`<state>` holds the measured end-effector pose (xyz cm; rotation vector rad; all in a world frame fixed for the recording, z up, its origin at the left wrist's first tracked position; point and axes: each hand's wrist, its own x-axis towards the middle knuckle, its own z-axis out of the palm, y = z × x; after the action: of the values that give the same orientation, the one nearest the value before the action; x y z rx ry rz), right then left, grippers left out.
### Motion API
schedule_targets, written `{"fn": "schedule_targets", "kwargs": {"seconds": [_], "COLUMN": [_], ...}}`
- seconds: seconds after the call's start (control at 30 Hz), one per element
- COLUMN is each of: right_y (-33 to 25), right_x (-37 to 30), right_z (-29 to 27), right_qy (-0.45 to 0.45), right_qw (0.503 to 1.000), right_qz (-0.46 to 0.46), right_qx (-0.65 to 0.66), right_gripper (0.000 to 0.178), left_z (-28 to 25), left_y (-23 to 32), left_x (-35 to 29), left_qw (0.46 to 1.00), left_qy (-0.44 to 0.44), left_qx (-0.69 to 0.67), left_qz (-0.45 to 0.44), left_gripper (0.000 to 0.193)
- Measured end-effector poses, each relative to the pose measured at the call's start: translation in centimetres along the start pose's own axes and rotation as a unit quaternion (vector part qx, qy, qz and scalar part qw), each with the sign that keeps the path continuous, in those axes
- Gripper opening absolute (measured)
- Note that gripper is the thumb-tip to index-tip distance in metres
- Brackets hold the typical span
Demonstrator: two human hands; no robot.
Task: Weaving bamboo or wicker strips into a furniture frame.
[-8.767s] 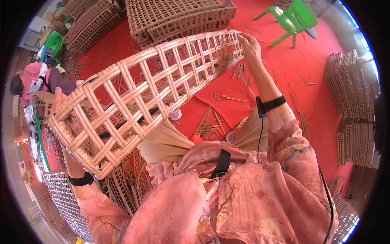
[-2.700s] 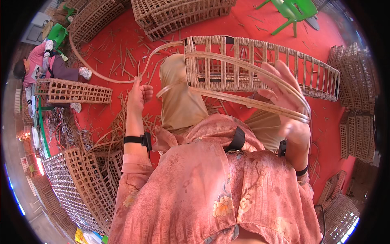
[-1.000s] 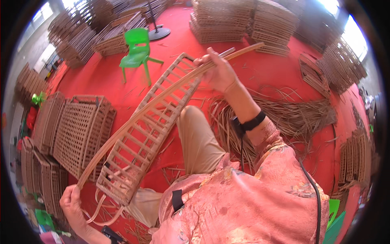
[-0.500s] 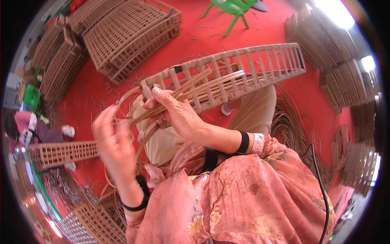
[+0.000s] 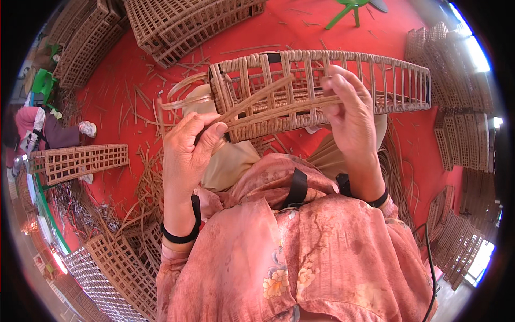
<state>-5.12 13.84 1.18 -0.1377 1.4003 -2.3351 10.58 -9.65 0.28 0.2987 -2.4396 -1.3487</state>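
Note:
A long, narrow woven basket frame [image 5: 300, 59] of brown wicker lies across my lap, with an open ladder-like side and thickly wrapped edges. A few flat brown wicker strips [image 5: 268, 114] run along its near side. At the left end of the frame, my left hand [image 5: 188, 145] pinches these strips between thumb and fingers. My right hand [image 5: 351, 110] has its fingers curled around the strips' far end, near the middle of the frame. Looped strip ends [image 5: 185, 99] stick out past the frame's left end.
Stacked woven baskets [image 5: 193, 24] stand at the far left, with more basket stacks [image 5: 461, 129] on the right. A coil of strands [image 5: 397, 172] lies by my right knee. Offcuts litter the red floor [image 5: 268, 37]. Another person [image 5: 40, 126] sits at the left beside a basket panel [image 5: 86, 161].
My right hand has moved from the frame's left end rightward along the strips. My left hand has come in to grip the strips. The frame has shifted right in view.

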Motion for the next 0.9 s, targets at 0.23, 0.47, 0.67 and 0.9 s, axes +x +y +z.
{"fn": "schedule_targets", "kwargs": {"seconds": [0.23,0.47,0.67,0.9], "right_y": [1.9,2.4,1.8,2.3], "right_x": [-1.3,-2.9,-3.4,-3.7], "right_z": [-0.1,2.7,3.2,3.5], "right_qy": [-0.018,-0.066,-0.13,-0.093], "right_qw": [0.998,0.996,0.989,0.987], "right_qz": [0.012,0.063,0.02,-0.021], "right_qx": [0.062,-0.004,-0.068,-0.129], "right_gripper": [0.022,0.061,0.068,0.061], "left_z": [0.4,-0.1,-1.6,-2.5], "left_y": [-1.0,-0.2,0.0,-1.0], "left_x": [-0.3,-0.2,0.1,0.1], "left_qw": [0.993,0.988,0.981,0.979], "left_qy": [-0.044,-0.125,-0.18,-0.195], "left_qx": [-0.089,-0.05,-0.033,-0.017], "left_qz": [-0.061,-0.075,-0.067,0.058], "left_gripper": [0.028,0.022,0.018,0.025]}}
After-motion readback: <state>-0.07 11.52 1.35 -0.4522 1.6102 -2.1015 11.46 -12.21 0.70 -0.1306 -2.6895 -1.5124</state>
